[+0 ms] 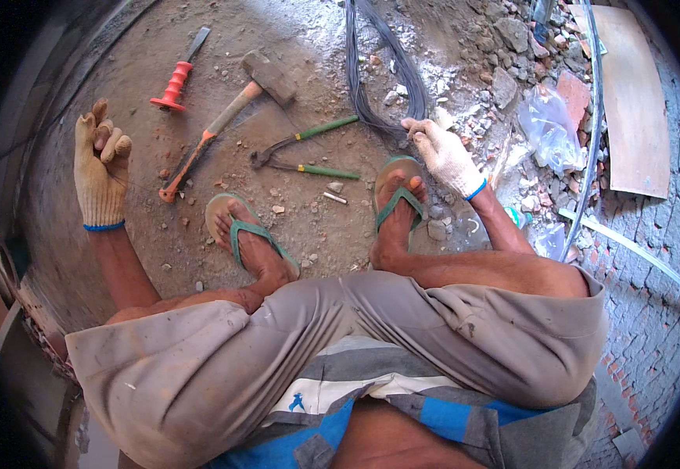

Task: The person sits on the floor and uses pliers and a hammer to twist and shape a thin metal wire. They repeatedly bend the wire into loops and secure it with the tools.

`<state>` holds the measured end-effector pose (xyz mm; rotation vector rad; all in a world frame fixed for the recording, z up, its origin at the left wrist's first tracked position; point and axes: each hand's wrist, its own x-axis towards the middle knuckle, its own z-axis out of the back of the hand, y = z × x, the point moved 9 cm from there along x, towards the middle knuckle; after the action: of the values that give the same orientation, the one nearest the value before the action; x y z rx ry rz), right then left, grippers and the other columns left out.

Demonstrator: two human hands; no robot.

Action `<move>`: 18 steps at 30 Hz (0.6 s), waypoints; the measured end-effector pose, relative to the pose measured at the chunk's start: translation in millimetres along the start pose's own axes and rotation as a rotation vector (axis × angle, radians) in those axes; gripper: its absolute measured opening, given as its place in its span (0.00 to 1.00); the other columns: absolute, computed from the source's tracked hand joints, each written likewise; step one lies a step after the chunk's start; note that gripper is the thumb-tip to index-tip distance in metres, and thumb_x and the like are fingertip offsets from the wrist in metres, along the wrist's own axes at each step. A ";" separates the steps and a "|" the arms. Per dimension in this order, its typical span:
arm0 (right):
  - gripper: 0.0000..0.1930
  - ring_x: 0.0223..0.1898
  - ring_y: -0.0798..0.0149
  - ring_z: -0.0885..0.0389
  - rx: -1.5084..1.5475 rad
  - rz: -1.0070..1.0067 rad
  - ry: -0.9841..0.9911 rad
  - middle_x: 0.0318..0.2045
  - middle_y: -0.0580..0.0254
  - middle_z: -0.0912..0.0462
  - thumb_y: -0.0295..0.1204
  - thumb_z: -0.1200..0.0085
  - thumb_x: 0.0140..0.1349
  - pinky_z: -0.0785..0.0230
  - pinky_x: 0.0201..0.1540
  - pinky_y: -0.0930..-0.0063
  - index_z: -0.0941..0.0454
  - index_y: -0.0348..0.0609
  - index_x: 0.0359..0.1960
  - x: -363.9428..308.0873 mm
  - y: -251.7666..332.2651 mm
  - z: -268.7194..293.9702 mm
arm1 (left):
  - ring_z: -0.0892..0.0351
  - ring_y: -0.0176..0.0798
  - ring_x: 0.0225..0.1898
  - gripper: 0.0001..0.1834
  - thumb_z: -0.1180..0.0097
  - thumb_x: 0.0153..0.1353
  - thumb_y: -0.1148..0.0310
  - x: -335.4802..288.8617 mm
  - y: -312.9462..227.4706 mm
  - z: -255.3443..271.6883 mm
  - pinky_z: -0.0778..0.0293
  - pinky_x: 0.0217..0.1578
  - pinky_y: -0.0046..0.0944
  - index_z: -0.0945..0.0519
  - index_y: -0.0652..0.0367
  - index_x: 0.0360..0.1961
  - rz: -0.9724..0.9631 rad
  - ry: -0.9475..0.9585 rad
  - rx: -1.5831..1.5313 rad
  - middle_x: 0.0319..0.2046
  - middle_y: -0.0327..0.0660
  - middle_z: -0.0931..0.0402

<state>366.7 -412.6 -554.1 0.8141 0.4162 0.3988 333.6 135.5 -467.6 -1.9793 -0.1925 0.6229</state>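
My right hand (441, 156), in a cream knitted glove, had its fingers bent together at the near end of a coil of dark wire (353, 66); I could not tell whether they gripped a strand. The coil lay right of the middle of the dusty ground (140, 47), stretching toward its far edge. My left hand (103, 160), gloved alike, was raised near the ground's left edge, fingers partly curled; I could not tell whether anything thin was caught in them. Between my hands lay pliers (328, 127) with green handles spread apart, one handle's end just beside the coil. Left of the pliers lay a sledgehammer (234, 108), and beyond it toward the far left corner a chisel (175, 82) with a red grip. Rubble (504, 86) and a clear plastic bag (551, 129) lay along the ground's right side
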 end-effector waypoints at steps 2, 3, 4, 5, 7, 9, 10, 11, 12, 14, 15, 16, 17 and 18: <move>0.13 0.45 0.45 0.11 -0.098 0.002 0.057 0.42 0.47 0.11 0.29 0.50 0.77 0.22 0.49 0.54 0.20 0.38 0.57 3.7 0.3 0.2 | 0.42 0.20 0.22 0.25 0.46 0.81 0.57 1.8 1.6 -2.2 0.33 0.29 0.27 0.25 0.70 0.63 0.010 -0.012 -0.012 0.25 0.28 0.41; 0.13 0.45 0.41 0.12 -0.062 -0.040 0.117 0.41 0.43 0.12 0.32 0.50 0.78 0.22 0.48 0.50 0.21 0.39 0.56 7.1 -3.9 -4.7 | 0.42 0.20 0.22 0.25 0.46 0.81 0.56 2.5 1.5 -3.2 0.33 0.29 0.27 0.25 0.70 0.63 0.008 -0.010 0.006 0.25 0.28 0.41; 0.14 0.45 0.40 0.12 -0.132 -0.074 0.230 0.40 0.41 0.12 0.34 0.51 0.78 0.22 0.48 0.49 0.21 0.40 0.55 4.7 -8.2 -10.9 | 0.42 0.20 0.22 0.24 0.46 0.81 0.56 2.0 0.8 -3.2 0.33 0.29 0.27 0.25 0.69 0.63 0.002 -0.010 0.022 0.25 0.28 0.41; 0.14 0.44 0.38 0.12 -0.195 -0.105 0.324 0.39 0.40 0.12 0.35 0.52 0.78 0.23 0.48 0.48 0.21 0.40 0.55 1.5 -12.5 -16.1 | 0.42 0.20 0.22 0.24 0.46 0.81 0.56 1.2 0.8 -1.6 0.33 0.29 0.27 0.25 0.69 0.63 0.000 -0.020 0.040 0.25 0.28 0.41; 0.16 0.42 0.35 0.14 -0.189 -0.149 0.412 0.38 0.37 0.14 0.40 0.53 0.78 0.24 0.47 0.44 0.21 0.42 0.52 -7.0 -15.9 -17.7 | 0.43 0.20 0.23 0.24 0.46 0.81 0.56 -2.1 -0.1 1.0 0.33 0.29 0.27 0.25 0.69 0.63 -0.002 -0.004 0.004 0.25 0.28 0.41; 0.13 0.41 0.37 0.13 -0.286 -0.158 0.415 0.38 0.40 0.13 0.36 0.52 0.77 0.22 0.46 0.48 0.20 0.42 0.51 -11.4 -13.6 -11.8 | 0.43 0.20 0.23 0.25 0.46 0.81 0.56 -4.0 1.3 7.2 0.33 0.29 0.27 0.25 0.69 0.63 0.002 -0.017 -0.010 0.25 0.28 0.41; 0.12 0.40 0.39 0.13 -0.292 -0.108 0.394 0.38 0.41 0.13 0.33 0.51 0.76 0.21 0.45 0.50 0.20 0.42 0.51 -12.7 -3.8 -9.2 | 0.43 0.20 0.23 0.25 0.46 0.81 0.56 -5.8 3.3 12.3 0.33 0.29 0.27 0.25 0.69 0.63 0.010 -0.042 -0.003 0.25 0.28 0.41; 0.12 0.39 0.39 0.13 -0.341 -0.065 0.376 0.36 0.43 0.13 0.34 0.49 0.75 0.22 0.44 0.49 0.20 0.41 0.51 -15.5 6.6 -5.3 | 0.43 0.20 0.23 0.25 0.46 0.81 0.56 -7.9 4.9 16.3 0.34 0.29 0.27 0.25 0.68 0.63 0.016 -0.056 0.012 0.25 0.28 0.41; 0.12 0.39 0.39 0.13 -0.361 -0.071 0.353 0.36 0.43 0.13 0.34 0.49 0.75 0.23 0.44 0.48 0.20 0.42 0.51 -18.5 15.7 -1.7 | 0.43 0.20 0.23 0.25 0.46 0.81 0.56 -9.2 6.7 19.5 0.34 0.29 0.27 0.25 0.68 0.63 0.021 -0.067 0.008 0.25 0.28 0.41; 0.12 0.40 0.39 0.13 -0.376 -0.057 0.244 0.36 0.43 0.13 0.35 0.48 0.75 0.23 0.44 0.45 0.21 0.42 0.52 -26.5 41.9 10.9 | 0.43 0.20 0.23 0.25 0.46 0.81 0.56 -11.0 10.3 23.4 0.34 0.28 0.27 0.25 0.68 0.63 0.029 -0.078 0.011 0.25 0.28 0.41; 0.11 0.42 0.41 0.12 -0.277 -0.193 0.270 0.38 0.44 0.13 0.32 0.47 0.74 0.22 0.45 0.48 0.20 0.43 0.52 -34.9 42.6 12.1 | 0.43 0.20 0.23 0.25 0.46 0.81 0.56 -10.4 11.0 22.7 0.34 0.29 0.27 0.25 0.68 0.63 0.026 -0.064 0.000 0.25 0.28 0.41; 0.11 0.42 0.42 0.12 -0.201 -0.291 0.337 0.38 0.44 0.13 0.32 0.48 0.75 0.22 0.46 0.50 0.19 0.43 0.52 -44.6 44.0 7.5 | 0.43 0.20 0.23 0.25 0.46 0.81 0.55 -9.5 12.1 22.8 0.34 0.29 0.27 0.25 0.68 0.63 0.029 -0.066 -0.004 0.26 0.28 0.41; 0.10 0.42 0.42 0.12 -0.134 -0.406 0.361 0.38 0.43 0.13 0.31 0.48 0.75 0.21 0.46 0.52 0.19 0.43 0.52 -55.4 43.1 5.7 | 0.43 0.20 0.23 0.25 0.46 0.81 0.55 -8.5 12.8 23.7 0.33 0.29 0.27 0.25 0.68 0.63 0.034 -0.084 -0.002 0.26 0.28 0.41; 0.11 0.42 0.42 0.11 -0.030 -0.506 0.420 0.38 0.43 0.13 0.31 0.49 0.75 0.21 0.47 0.54 0.18 0.43 0.52 -65.5 41.4 0.9 | 0.43 0.20 0.23 0.25 0.46 0.81 0.55 -6.4 12.5 20.5 0.33 0.29 0.27 0.24 0.68 0.63 0.030 -0.062 -0.001 0.26 0.28 0.41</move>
<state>304.2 -419.5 -508.8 0.5643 0.9803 0.0980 316.2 143.1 -483.6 -1.9681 -0.2013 0.7039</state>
